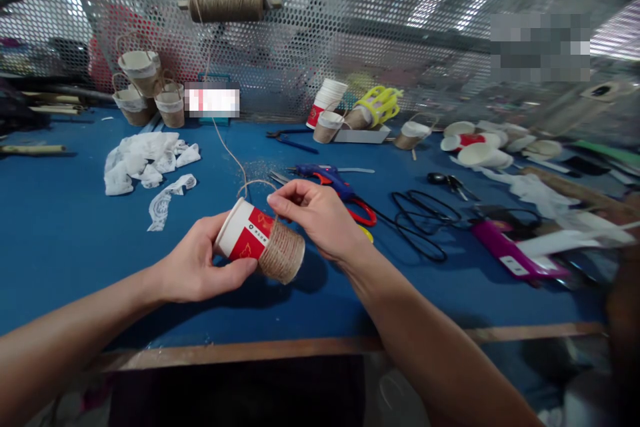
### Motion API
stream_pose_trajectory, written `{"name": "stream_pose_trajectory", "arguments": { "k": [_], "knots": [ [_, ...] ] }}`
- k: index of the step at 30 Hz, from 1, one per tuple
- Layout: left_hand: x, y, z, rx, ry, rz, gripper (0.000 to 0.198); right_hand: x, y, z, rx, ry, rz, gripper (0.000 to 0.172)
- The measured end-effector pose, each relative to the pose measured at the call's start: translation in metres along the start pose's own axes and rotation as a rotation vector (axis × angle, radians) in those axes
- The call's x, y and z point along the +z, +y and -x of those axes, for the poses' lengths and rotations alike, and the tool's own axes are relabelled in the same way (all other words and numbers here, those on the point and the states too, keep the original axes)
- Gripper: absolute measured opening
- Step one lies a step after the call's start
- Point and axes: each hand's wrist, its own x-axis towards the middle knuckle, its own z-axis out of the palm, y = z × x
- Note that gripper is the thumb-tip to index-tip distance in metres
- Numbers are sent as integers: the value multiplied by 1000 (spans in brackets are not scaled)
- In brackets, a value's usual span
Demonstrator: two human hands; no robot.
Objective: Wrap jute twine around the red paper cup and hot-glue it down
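Note:
A red and white paper cup (245, 232) lies tilted in my left hand (203, 260), its open rim towards the left. Brown twine (281, 253) is wound round the cup's lower half in close rows. My right hand (313, 217) pinches the loose twine just above the last winding. From there the strand (225, 143) loops over the cup and runs up towards a twine spool (226, 5) on a rod against the perforated metal screen. Both hands are above the blue tabletop (215, 317).
White lace (143, 160) lies at the left. Behind it stand several twine-wrapped cups (140, 73). A blue glue gun (325, 177) and red-handled scissors (364, 213) are just beyond my right hand, with a black cable (425, 220) beside them. Farther right is a purple packet (515, 250).

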Motion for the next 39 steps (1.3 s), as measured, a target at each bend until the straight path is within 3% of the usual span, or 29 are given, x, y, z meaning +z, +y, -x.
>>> {"name": "stream_pose_trajectory", "arguments": {
  "k": [15, 31, 39],
  "knots": [
    [0, 1, 0, -27, 29, 34, 13, 3, 5, -1, 66, -53, -54, 22],
    [4, -4, -3, -138, 174, 99, 21, 6, 12, -2, 47, -49, 13, 24],
    [6, -1, -4, -140, 184, 67, 20, 8, 9, -1, 51, -45, 8, 25]
  ]
}}
